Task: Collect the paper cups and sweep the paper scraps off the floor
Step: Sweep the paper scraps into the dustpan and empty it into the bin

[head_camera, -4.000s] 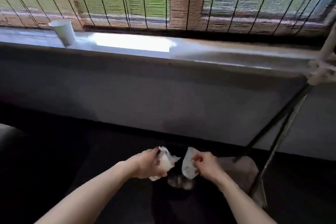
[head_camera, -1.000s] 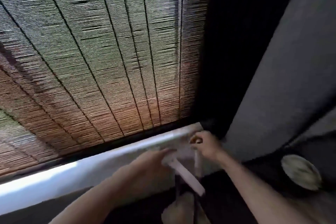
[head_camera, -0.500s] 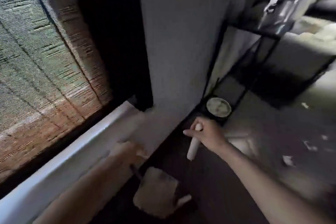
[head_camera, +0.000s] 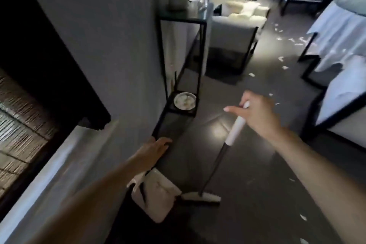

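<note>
**Inspector:** State of the right hand.

**Me:** My right hand [head_camera: 257, 117] grasps the broom [head_camera: 236, 128] at the top of its white grip. The fingers [head_camera: 231, 108] are curled round it, except the forefinger, which lies out straight. I hold it high so that the shaft leans and the broom head [head_camera: 202, 197] sits down at the floor [head_camera: 247, 164].

**Inspector:** The left?

**Me:** My left hand [head_camera: 155, 149] reaches forward and low, above the dustpan [head_camera: 158, 196]. The pan's handle runs up behind my wrist. I cannot tell whether those fingers grasp it or lie released, because the palm is hidden and the picture is blurred.

**Inspector:** Why are pan and head together?

**Me:** The pan is low by the wall, one edge just beside the broom head. I cannot tell whether they touch. I judge that this keeps them ready as a pair, so that whatever the head draws in goes straight onto the pan.

**Inspector:** Location of the paper scraps?

**Me:** The paper scraps [head_camera: 285, 67] lie scattered on the dark floor. A few are near my right arm. Most are well ahead, between the armchair [head_camera: 233, 29] and the white-draped furniture [head_camera: 340, 31] on the right. I see none in the pan.

**Inspector:** Paper cups?

**Me:** None is plainly in view. A round container [head_camera: 185, 101] with pale contents sits on the bottom shelf of the black-framed stand [head_camera: 200, 55] against the wall. I cannot tell what it holds.

**Inspector:** Stage?

**Me:** I judge the sweeping hardly begun. The far scraps call for carrying both tools forward.
</note>
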